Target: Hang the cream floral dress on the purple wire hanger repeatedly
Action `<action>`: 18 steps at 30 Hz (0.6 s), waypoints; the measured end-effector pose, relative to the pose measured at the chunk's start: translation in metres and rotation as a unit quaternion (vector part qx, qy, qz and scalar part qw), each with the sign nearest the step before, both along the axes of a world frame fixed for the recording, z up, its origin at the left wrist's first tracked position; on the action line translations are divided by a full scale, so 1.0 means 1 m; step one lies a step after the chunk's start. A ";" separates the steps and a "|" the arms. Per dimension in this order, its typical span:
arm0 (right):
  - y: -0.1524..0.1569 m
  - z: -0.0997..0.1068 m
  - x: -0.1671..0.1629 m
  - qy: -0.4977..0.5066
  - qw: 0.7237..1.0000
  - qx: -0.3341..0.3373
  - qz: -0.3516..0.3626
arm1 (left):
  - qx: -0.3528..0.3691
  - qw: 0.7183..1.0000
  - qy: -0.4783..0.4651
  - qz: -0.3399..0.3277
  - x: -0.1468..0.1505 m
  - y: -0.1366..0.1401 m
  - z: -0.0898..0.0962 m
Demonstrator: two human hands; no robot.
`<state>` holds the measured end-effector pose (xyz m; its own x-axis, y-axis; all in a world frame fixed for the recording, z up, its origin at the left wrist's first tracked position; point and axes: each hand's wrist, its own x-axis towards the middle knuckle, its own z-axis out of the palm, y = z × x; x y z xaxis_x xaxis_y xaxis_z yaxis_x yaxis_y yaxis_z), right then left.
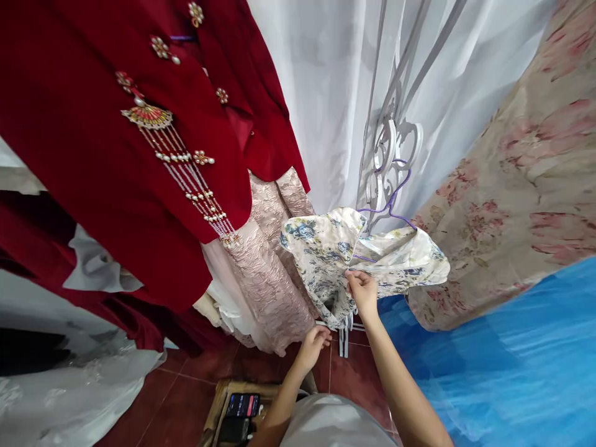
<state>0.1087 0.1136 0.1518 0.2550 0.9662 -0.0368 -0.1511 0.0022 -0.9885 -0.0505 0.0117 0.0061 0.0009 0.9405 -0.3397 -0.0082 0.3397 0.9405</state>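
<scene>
Pinching the front of a cream floral top [321, 239] near the crossing of its neckline, the person's right hand [364, 290] has thumb and fingertips closed together on the cloth. The left hand [313, 347] is lower, just beside the top's bottom edge, its fingers loosely curled; whether it has hold of any cloth cannot be told.

The top, patterned with blue and yellow-green flowers, is in the middle of the view on a purple hanger [393, 202], whose upper part is at the scrollwork of a white metal stand [388, 133]. Its V-shaped neck opens between two short, wide shoulders. A white curtain [316, 93] falls behind the stand.

To the left of the top is a deep red garment [200, 180] bearing pearl flower clasps and a fan-shaped ornament [148, 117] with long beaded strands. Below it, a pale pink textured garment [274, 273] reaches down close to the left hand. On the other side are a beige cloth with pink flowers [535, 186] and, beneath that, bright blue fabric [503, 360].

Near the left forearm, a phone [243, 405] with a lit screen lies by a wooden edge [218, 403], above reddish floor tiles [167, 406].
</scene>
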 end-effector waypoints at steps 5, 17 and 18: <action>-0.030 0.004 0.003 0.014 0.999 0.005 0.042 | 0.278 0.954 0.104 0.052 0.036 0.040 0.070; -0.075 0.076 0.036 0.092 0.994 0.048 -0.024 | 0.391 0.911 0.127 0.041 0.105 0.016 0.126; -0.067 0.087 0.039 0.093 0.993 0.069 -0.025 | 0.387 0.912 0.128 0.041 0.108 0.011 0.127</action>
<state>0.1475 0.0461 0.2389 0.3041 0.9516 0.0438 -0.3266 0.1474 -0.9336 0.0575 0.0228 0.1330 -0.0661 0.8920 0.4472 0.2498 -0.4191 0.8729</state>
